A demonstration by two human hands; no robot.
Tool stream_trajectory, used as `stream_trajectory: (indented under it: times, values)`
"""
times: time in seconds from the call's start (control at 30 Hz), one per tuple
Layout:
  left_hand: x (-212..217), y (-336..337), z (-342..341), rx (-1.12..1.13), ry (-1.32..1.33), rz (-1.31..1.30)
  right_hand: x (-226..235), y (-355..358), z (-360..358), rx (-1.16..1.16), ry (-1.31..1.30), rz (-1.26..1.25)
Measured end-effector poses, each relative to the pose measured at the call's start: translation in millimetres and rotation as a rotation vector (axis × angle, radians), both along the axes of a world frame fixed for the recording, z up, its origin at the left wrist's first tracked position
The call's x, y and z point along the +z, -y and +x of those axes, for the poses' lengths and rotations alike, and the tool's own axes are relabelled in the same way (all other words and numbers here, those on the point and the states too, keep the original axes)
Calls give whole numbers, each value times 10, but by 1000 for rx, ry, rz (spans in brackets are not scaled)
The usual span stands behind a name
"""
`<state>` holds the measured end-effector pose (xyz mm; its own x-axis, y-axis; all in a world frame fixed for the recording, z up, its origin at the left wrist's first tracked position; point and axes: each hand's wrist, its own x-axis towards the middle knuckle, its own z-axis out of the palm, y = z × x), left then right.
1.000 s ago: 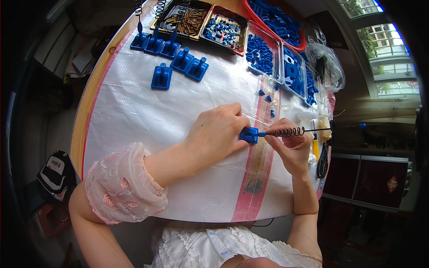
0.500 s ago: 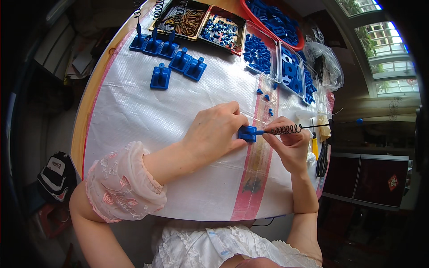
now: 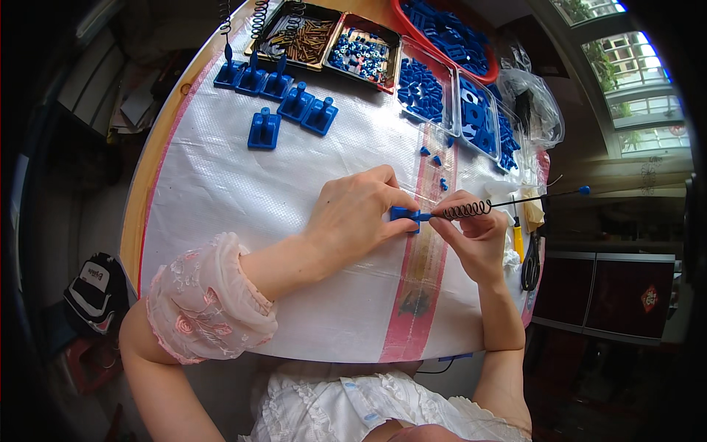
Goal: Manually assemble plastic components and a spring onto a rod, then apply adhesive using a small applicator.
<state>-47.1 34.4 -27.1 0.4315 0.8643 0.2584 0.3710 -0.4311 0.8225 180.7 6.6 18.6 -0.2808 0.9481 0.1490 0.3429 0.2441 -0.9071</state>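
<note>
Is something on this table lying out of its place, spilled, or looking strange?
A few small blue pieces lie loose on the white sheet, outside the clear trays of similar parts, as if strayed. Otherwise the blue brackets stand upright together, and the hands hold a blue part and a dark spring steadily.
</note>
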Motion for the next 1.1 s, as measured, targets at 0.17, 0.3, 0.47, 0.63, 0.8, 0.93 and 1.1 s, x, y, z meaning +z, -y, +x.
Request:
stream_trajectory:
  times: [0.17, 0.3, 0.47, 0.63, 0.8, 0.93, 1.1]
  values:
    - [15, 9, 22, 22, 46, -36, -5, -1, 1, -5, -4, -7]
    - [19, 21, 31, 32, 58, -39, -12, 1, -2, -9, -3, -5]
    - [9, 17, 38, 35, 60, -48, -15, -4, 5, 0, 3, -2]
    - [18, 18, 36, 36, 60, -59, -29, -3, 11, 3, -10, 0]
    - [15, 14, 35, 32, 51, -52, -16, 0, 6, 5, -15, -3]
    - [14, 17, 34, 32, 49, -46, -24, -8, 11, 13, -11, 5]
    - [4, 15, 39, 27, 47, -31, -26, -2, 13, 10, -8, 10]
